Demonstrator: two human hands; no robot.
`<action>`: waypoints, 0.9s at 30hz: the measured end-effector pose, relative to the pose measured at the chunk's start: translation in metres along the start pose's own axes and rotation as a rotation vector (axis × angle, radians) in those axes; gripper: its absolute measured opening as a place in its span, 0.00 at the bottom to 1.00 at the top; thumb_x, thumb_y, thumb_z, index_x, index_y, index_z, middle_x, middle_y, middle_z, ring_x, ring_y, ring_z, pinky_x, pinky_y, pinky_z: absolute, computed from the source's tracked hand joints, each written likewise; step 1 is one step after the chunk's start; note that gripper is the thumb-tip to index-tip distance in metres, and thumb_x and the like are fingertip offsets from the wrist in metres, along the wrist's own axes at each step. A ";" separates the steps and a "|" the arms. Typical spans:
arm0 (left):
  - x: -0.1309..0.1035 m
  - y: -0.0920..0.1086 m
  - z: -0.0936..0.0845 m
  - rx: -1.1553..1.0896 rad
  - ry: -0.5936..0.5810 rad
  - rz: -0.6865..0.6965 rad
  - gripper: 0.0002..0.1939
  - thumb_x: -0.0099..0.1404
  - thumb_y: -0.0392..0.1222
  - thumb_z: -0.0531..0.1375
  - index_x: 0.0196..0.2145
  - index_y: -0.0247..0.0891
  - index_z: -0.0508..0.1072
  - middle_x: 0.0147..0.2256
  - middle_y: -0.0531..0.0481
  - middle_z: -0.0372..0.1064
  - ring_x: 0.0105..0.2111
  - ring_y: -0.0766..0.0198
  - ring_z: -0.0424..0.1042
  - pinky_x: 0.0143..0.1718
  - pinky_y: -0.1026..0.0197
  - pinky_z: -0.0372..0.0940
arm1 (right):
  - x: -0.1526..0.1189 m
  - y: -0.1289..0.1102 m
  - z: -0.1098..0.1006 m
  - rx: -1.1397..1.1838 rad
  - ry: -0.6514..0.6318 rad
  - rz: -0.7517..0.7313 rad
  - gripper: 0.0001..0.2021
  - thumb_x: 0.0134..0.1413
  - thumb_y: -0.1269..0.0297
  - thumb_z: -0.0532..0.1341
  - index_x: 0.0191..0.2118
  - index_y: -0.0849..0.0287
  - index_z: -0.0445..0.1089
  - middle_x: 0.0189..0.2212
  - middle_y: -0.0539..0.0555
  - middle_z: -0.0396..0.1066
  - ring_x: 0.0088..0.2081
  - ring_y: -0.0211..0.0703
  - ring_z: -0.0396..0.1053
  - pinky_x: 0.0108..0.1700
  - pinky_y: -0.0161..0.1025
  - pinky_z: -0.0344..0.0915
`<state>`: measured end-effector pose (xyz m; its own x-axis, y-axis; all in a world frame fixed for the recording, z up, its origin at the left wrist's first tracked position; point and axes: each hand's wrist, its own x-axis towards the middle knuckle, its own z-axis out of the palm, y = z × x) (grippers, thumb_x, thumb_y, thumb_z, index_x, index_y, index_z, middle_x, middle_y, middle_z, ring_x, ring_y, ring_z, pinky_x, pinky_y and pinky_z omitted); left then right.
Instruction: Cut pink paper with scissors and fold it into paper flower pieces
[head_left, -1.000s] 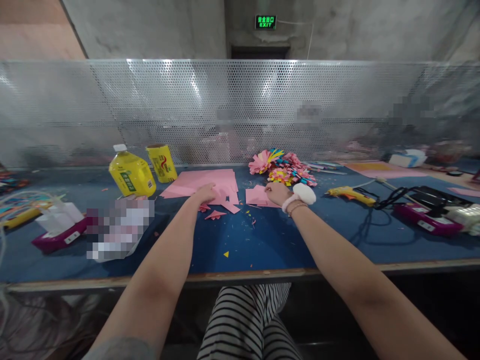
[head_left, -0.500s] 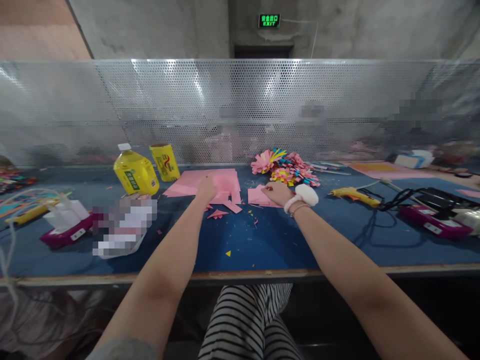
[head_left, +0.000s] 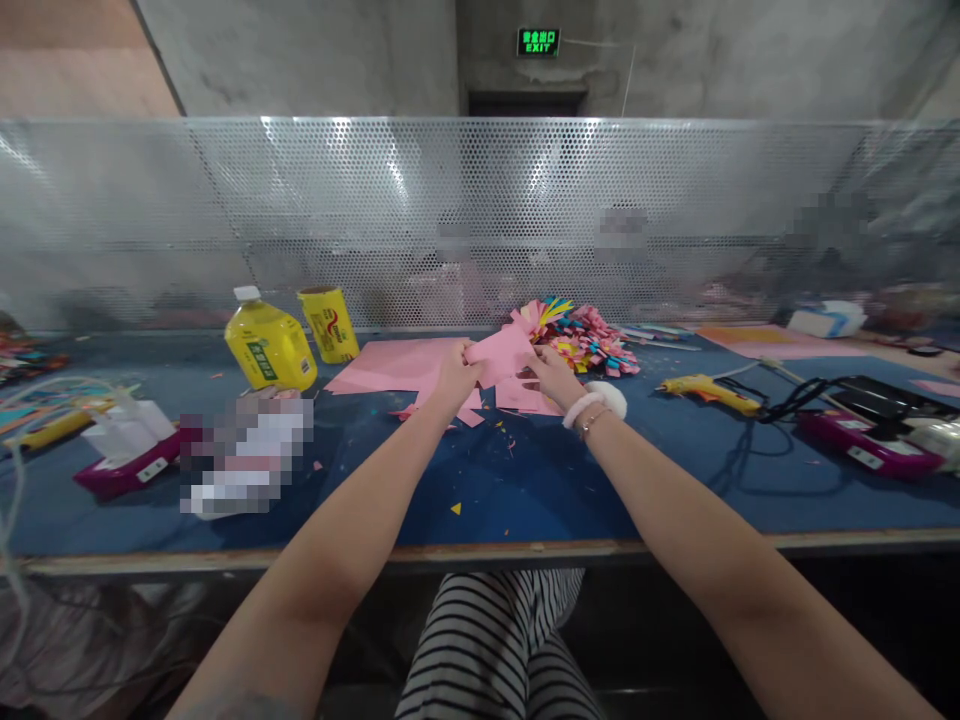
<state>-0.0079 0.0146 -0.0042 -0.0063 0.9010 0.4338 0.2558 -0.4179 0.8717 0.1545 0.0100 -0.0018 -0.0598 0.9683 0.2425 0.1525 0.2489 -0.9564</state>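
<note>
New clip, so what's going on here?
A person at a blue tabletop holds a piece of pink paper in the left hand; the right hand is at its other side, its grip unclear. Larger pink sheets lie to the left, colourful paper flowers behind the right hand, and a yellow glue gun farther right.

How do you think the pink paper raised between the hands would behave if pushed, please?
The pink paper looks thin, so it is probably light and easily creased. It appears fairly flat between the left hand and the right hand, suggesting slight stiffness.
</note>
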 end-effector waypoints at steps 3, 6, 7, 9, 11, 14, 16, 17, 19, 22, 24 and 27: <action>-0.001 -0.001 0.000 -0.020 -0.054 -0.010 0.21 0.49 0.37 0.57 0.43 0.36 0.59 0.35 0.49 0.67 0.31 0.66 0.68 0.28 0.64 0.65 | 0.003 0.001 -0.004 0.037 0.029 -0.003 0.06 0.49 0.66 0.52 0.35 0.60 0.59 0.32 0.51 0.66 0.26 0.30 0.65 0.29 0.29 0.64; -0.001 0.001 -0.004 0.035 0.048 0.004 0.27 0.47 0.36 0.59 0.46 0.35 0.58 0.30 0.50 0.68 0.28 0.67 0.68 0.30 0.63 0.64 | 0.004 0.003 -0.007 -0.010 -0.007 -0.017 0.04 0.44 0.71 0.55 0.30 0.63 0.60 0.27 0.50 0.66 0.24 0.29 0.62 0.27 0.27 0.62; -0.001 0.001 -0.005 0.054 0.087 0.006 0.27 0.47 0.36 0.59 0.46 0.34 0.58 0.29 0.50 0.68 0.28 0.67 0.68 0.31 0.62 0.64 | 0.004 0.004 -0.007 -0.031 -0.024 -0.006 0.04 0.43 0.72 0.55 0.29 0.63 0.61 0.27 0.50 0.66 0.24 0.29 0.62 0.26 0.27 0.62; 0.000 0.002 -0.007 0.082 0.115 0.001 0.24 0.47 0.37 0.59 0.44 0.33 0.61 0.29 0.49 0.69 0.29 0.66 0.68 0.32 0.62 0.63 | 0.004 0.006 -0.007 -0.068 -0.069 0.012 0.05 0.41 0.73 0.56 0.29 0.64 0.61 0.27 0.51 0.66 0.23 0.29 0.61 0.26 0.28 0.62; 0.001 0.001 -0.008 0.115 0.096 -0.002 0.17 0.49 0.38 0.57 0.39 0.33 0.66 0.29 0.48 0.69 0.30 0.64 0.68 0.32 0.63 0.62 | 0.004 0.007 -0.005 -0.099 -0.102 -0.002 0.07 0.40 0.74 0.56 0.31 0.64 0.62 0.28 0.52 0.67 0.23 0.29 0.61 0.26 0.28 0.62; 0.002 0.001 -0.009 0.198 0.098 0.003 0.09 0.52 0.40 0.54 0.31 0.34 0.69 0.27 0.50 0.69 0.31 0.63 0.68 0.30 0.63 0.62 | 0.003 0.008 -0.005 -0.150 -0.101 -0.052 0.08 0.40 0.74 0.56 0.32 0.64 0.62 0.29 0.52 0.68 0.24 0.30 0.63 0.26 0.28 0.62; 0.002 0.001 -0.010 0.245 0.118 -0.003 0.09 0.53 0.41 0.52 0.28 0.35 0.69 0.24 0.52 0.68 0.30 0.63 0.67 0.28 0.64 0.61 | 0.003 0.008 -0.005 -0.172 -0.084 -0.073 0.07 0.41 0.73 0.55 0.32 0.64 0.61 0.30 0.52 0.68 0.26 0.31 0.63 0.26 0.29 0.63; 0.002 0.001 -0.010 0.256 0.123 -0.006 0.09 0.53 0.41 0.52 0.27 0.34 0.69 0.23 0.52 0.67 0.29 0.63 0.67 0.27 0.65 0.60 | 0.003 0.007 -0.005 -0.181 -0.077 -0.084 0.07 0.41 0.73 0.55 0.32 0.64 0.61 0.30 0.52 0.67 0.26 0.31 0.63 0.26 0.29 0.64; 0.001 0.001 -0.009 0.252 0.125 -0.004 0.09 0.53 0.41 0.52 0.26 0.34 0.69 0.21 0.53 0.65 0.28 0.64 0.66 0.25 0.66 0.59 | 0.002 0.006 -0.006 -0.198 -0.064 -0.109 0.07 0.42 0.72 0.55 0.32 0.63 0.61 0.29 0.52 0.67 0.27 0.32 0.63 0.26 0.30 0.64; 0.000 0.001 -0.009 0.215 0.127 0.020 0.07 0.52 0.40 0.52 0.23 0.35 0.67 0.19 0.54 0.62 0.26 0.66 0.64 0.24 0.67 0.57 | 0.001 0.004 -0.006 -0.198 -0.043 -0.145 0.07 0.42 0.70 0.56 0.32 0.63 0.62 0.26 0.50 0.64 0.26 0.31 0.62 0.26 0.30 0.64; 0.000 0.001 -0.009 0.177 0.124 0.033 0.06 0.51 0.39 0.53 0.21 0.35 0.65 0.18 0.55 0.60 0.25 0.67 0.63 0.24 0.67 0.56 | 0.000 0.004 -0.006 -0.174 -0.018 -0.156 0.08 0.41 0.70 0.57 0.32 0.62 0.62 0.26 0.49 0.63 0.25 0.31 0.61 0.25 0.29 0.64; 0.001 0.001 -0.008 0.098 0.104 0.024 0.05 0.49 0.37 0.55 0.19 0.35 0.64 0.18 0.55 0.60 0.25 0.66 0.63 0.24 0.67 0.56 | 0.000 0.004 -0.006 -0.145 -0.003 -0.148 0.09 0.40 0.72 0.57 0.32 0.62 0.63 0.26 0.49 0.63 0.24 0.30 0.61 0.24 0.28 0.64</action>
<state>-0.0157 0.0143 -0.0014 -0.0976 0.8720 0.4796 0.3504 -0.4209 0.8367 0.1610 0.0113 -0.0049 -0.0955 0.9208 0.3782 0.2827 0.3894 -0.8766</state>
